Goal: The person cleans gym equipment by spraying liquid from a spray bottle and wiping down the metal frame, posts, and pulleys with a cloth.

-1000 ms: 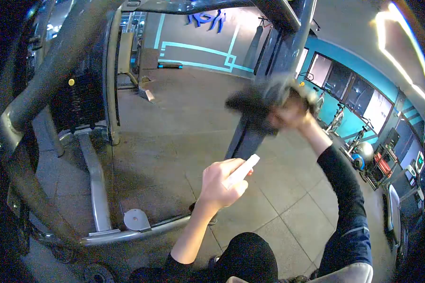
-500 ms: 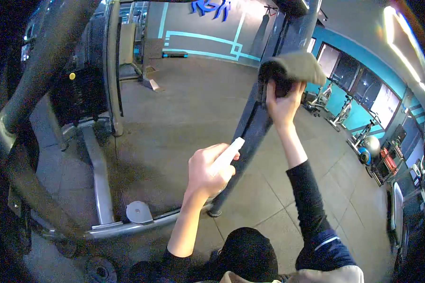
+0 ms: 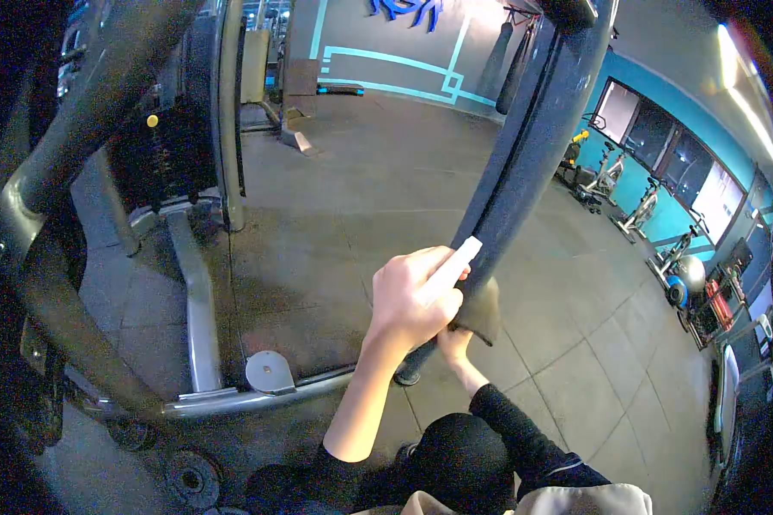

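Gripping a small white stick-like item, the L hand is closed in a fist, thumb along the item, its pale end poking out up & to the R. From where I stand, that fist is in front of the lower part of a dark slanted post, overlapping it in view; can't tell if they touch.

R hand is lower, by the post's lower end, w/ a grey-brown cloth at its fingers. Cloth hangs against the post's R side, one corner pointing down. Fingers are partly hidden behind cloth & post, so can't tell how far they're curled. Dark sleeve runs back from that wrist to the person's body; a dark-clothed knee is btwn the arms.

Post's foot is on the tiled floor, near the end of a grey base tube. Round metal plate sits on that tube, L of the L forearm. Farther L: machine frame w/ a yellow knob. Exercise bikes & a silvery ball are off R, under the windows.
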A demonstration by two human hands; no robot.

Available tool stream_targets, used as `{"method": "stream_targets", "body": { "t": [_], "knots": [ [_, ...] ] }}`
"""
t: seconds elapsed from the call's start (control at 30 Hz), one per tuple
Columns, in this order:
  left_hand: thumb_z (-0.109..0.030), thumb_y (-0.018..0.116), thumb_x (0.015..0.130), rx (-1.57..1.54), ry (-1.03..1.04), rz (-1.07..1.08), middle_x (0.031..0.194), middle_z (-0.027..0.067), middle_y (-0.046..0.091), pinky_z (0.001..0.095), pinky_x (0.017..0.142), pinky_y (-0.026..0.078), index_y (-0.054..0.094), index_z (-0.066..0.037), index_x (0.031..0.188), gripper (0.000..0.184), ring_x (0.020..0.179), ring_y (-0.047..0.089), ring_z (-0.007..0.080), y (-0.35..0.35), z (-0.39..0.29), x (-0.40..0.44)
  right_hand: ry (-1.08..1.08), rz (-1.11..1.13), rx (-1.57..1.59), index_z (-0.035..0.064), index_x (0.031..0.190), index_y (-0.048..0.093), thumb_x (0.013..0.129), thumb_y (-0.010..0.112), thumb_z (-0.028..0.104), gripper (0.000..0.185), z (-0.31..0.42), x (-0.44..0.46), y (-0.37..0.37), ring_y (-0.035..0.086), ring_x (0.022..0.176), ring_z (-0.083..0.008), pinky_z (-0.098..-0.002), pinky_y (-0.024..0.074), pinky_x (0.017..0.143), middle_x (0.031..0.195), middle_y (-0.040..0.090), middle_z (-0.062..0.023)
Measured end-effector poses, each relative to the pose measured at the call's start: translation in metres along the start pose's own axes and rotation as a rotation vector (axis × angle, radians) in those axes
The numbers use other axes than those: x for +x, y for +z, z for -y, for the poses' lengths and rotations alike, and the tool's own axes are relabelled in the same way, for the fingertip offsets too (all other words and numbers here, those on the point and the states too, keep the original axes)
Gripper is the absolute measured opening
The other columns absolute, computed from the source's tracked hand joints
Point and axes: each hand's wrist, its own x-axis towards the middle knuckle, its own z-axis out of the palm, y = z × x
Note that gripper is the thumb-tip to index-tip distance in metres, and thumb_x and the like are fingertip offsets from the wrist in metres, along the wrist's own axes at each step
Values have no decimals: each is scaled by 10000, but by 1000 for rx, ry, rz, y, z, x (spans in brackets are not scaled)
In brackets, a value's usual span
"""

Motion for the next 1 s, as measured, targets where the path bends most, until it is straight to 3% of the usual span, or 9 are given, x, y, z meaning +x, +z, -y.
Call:
{"method": "stream_targets", "body": {
  "t": [0.07, 0.13, 0.27, 0.3, 0.4, 0.47, 0.73, 0.87, 1.0],
  "knots": [
    [-71, 586, 581, 11, 17, 9, 761, 77, 632, 297, 586, 483, 637, -59, 945, 368, 647, 606, 220, 0, -2, 0, -52, -3, -113, 1, 1107, 518, 775, 592, 153, 373, -9, -22, -1, 490, 1058, -335, -393, 351, 921, 1109, 551, -189],
    [-63, 592, 568, 6, -12, 37, 771, 77, 632, 307, 592, 486, 629, -63, 983, 417, 657, 606, 229, 0, -5, -1, 282, 219, 78, -2, 1131, 493, 795, 559, 151, 376, -18, -38, -6, 436, 1111, -338, -402, 291, 968, 1170, 504, -196],
    [-53, 603, 554, 44, 140, -17, 759, 81, 626, 317, 582, 487, 617, -46, 1008, 454, 652, 602, 235, 8, -2, 0, 268, 152, 42, -4, 1164, 461, 837, 498, 124, 353, 13, 8, -10, 440, 1110, -297, -385, 295, 969, 1176, 497, -180],
    [-53, 603, 554, 45, 148, -20, 759, 81, 626, 317, 582, 487, 617, -46, 1008, 454, 652, 602, 235, 8, -4, 1, 153, 88, 204, -4, 1170, 450, 851, 489, 129, 348, 44, 36, -13, 448, 1094, -284, -386, 301, 961, 1172, 500, -172],
    [-46, 597, 552, 46, 229, -53, 744, 82, 621, 318, 544, 478, 614, -35, 1006, 454, 615, 591, 234, 13, -8, 4, -107, 27, -46, -7, 1068, 527, 838, 540, 135, 271, 80, 131, -35, 473, 1055, -293, -388, 322, 933, 1158, 511, -159],
    [-53, 596, 552, 3, 197, -45, 739, 81, 622, 318, 536, 475, 623, -39, 979, 428, 602, 587, 233, 15, -12, 5, -359, -254, 118, -23, 1073, 518, 816, 584, 143, 312, 158, 192, -50, 466, 1064, -295, -382, 309, 955, 1133, 522, -163],
    [-94, 601, 552, -106, -36, 55, 717, 79, 629, 301, 528, 463, 646, -61, 832, 286, 583, 591, 221, 22, -14, -5, -370, -156, 326, -47, 869, 595, 861, 447, 515, 581, 303, 374, -125, 482, 695, -149, -300, 392, 651, 732, 570, -87],
    [-87, 612, 560, -149, -162, 119, 741, 76, 637, 293, 558, 470, 650, -76, 831, 274, 613, 608, 207, 24, -10, -8, -528, -382, 226, -62, 1022, 543, 802, 578, 458, 566, 303, 363, -112, 548, 1002, -274, -346, 391, 874, 1032, 584, -221],
    [-75, 613, 565, -135, -151, 109, 757, 74, 639, 295, 567, 472, 648, -77, 849, 286, 626, 609, 202, 17, -10, -6, -427, -488, 3, -73, 989, 539, 758, 635, 422, 555, 305, 334, -104, 599, 873, -357, -400, 443, 785, 888, 623, -226]
  ]
}}
